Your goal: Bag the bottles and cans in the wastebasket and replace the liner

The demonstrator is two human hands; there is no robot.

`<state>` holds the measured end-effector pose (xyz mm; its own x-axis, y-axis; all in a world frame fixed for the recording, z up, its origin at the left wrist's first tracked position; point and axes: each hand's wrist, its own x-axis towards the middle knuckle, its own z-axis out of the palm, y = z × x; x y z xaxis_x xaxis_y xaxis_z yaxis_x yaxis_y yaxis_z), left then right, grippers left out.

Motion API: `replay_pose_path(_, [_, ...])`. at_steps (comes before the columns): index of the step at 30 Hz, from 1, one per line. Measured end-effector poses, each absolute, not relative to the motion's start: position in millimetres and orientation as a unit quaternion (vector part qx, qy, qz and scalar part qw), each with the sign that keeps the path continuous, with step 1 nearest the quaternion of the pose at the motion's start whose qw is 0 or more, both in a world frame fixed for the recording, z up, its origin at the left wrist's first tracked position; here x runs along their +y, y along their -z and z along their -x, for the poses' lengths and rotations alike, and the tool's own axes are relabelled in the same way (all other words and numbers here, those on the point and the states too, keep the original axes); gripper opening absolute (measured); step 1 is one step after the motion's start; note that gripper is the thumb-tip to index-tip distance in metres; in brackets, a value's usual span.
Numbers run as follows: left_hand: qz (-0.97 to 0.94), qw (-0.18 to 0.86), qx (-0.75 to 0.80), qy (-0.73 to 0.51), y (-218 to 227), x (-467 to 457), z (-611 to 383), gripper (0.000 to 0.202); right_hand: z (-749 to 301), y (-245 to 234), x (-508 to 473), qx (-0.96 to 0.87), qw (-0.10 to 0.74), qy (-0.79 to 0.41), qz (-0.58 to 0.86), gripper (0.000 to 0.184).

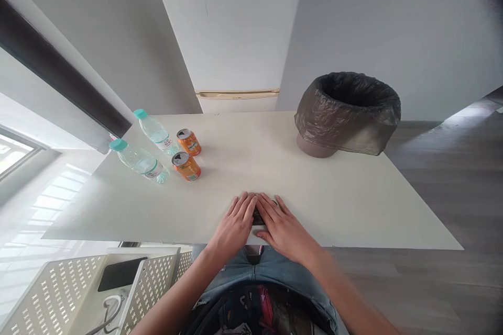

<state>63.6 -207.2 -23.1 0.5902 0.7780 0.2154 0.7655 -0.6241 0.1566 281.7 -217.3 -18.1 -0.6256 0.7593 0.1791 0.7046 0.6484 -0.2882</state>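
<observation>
My left hand (237, 220) and my right hand (280, 222) lie flat near the front edge of the white table (334, 204), fingers stretched forward and nearly meeting at the tips. Beneath them is a small, dark, flat thing (258, 218); only a patch shows between the hands, so I cannot tell its kind. Off to the left two orange drink cans (187, 166) stand one behind the other. Beside them are two clear plastic bottles (139, 159) with teal caps, both upright.
A trash bin (317, 146) lined with a black bag (346, 125) stands at the table's back right. Below the table's left front is a white perforated basket (66, 293) holding a black flat object (121, 274) and a cable (112, 311). A white fridge (236, 26) rises behind.
</observation>
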Motion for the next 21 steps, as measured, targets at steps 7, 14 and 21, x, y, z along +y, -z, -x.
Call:
replay_pose_path(7, [-0.899,0.013,0.429,-0.086,37,-205,-57,0.065,-281,24,-219,-0.892,0.163,-0.075,0.416,0.089])
replay_pose_path(14, [-0.902,0.02,0.421,-0.094,41,-203,-54,0.07,-280,26,-220,-0.894,0.14,-0.046,0.423,0.084])
replay_pose_path(21, [-0.902,0.034,0.419,-0.098,37,-203,-53,0.072,-280,27,-219,-0.892,0.141,-0.05,0.426,0.084])
